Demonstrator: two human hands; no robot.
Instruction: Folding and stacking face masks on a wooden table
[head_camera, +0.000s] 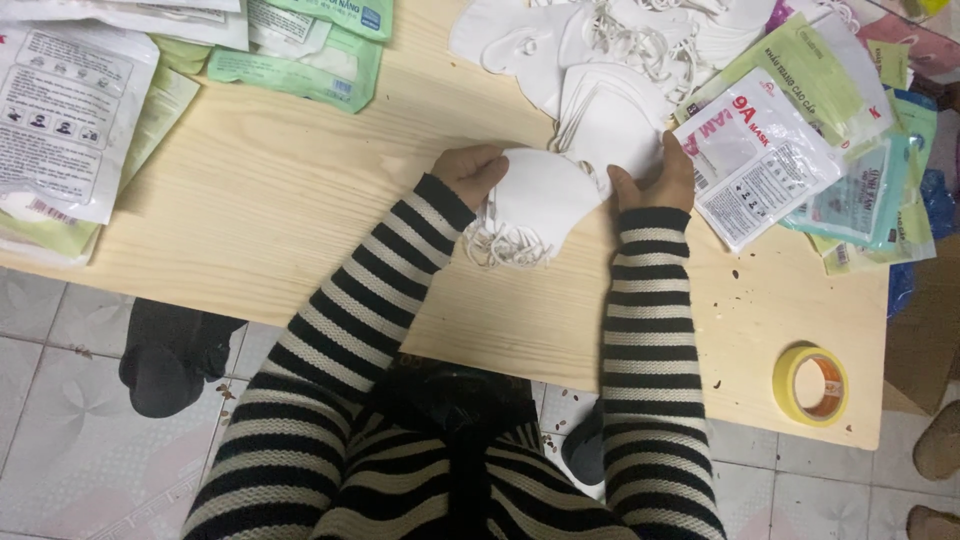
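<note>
White folded masks (535, 200) sit pinched between both hands, left hand (470, 172) and right hand (655, 178) closed on the stack's edges, ear loops dangling below the fingers (622, 190). Best, I'd judge, to keep the edges squared and loops untangled. Just right of the fingers lies a white-and-red packet (760, 160); green packets (300, 65) lie far left, on the table (280, 200)

Pale wooden table (270, 200), white masks (610, 60), printed packets (760, 160), yellow tape roll (811, 385)
</note>
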